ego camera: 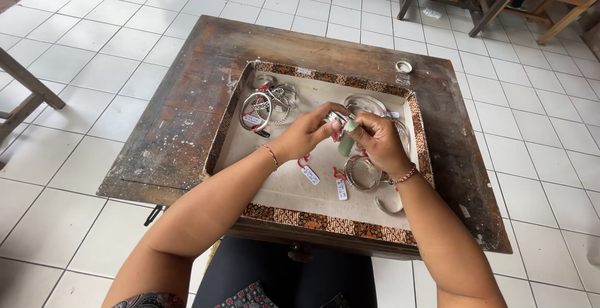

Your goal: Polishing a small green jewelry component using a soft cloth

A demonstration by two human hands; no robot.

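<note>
Hands: two, left (pixel 306 134) pinching bangle (pixel 337 118) | right (pixel 377 140) pinching green cloth (pixel 347 139)

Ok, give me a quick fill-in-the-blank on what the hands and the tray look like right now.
1. The left hand and right hand meet above the patterned-edge ____.
2. The right hand's fingers press a small pale ____ pad against a silver piece.
3. Both wrists wear a thin ____ string.
4. The tray sits on a worn ____ table.

Missing: tray; green; red; wooden
</note>
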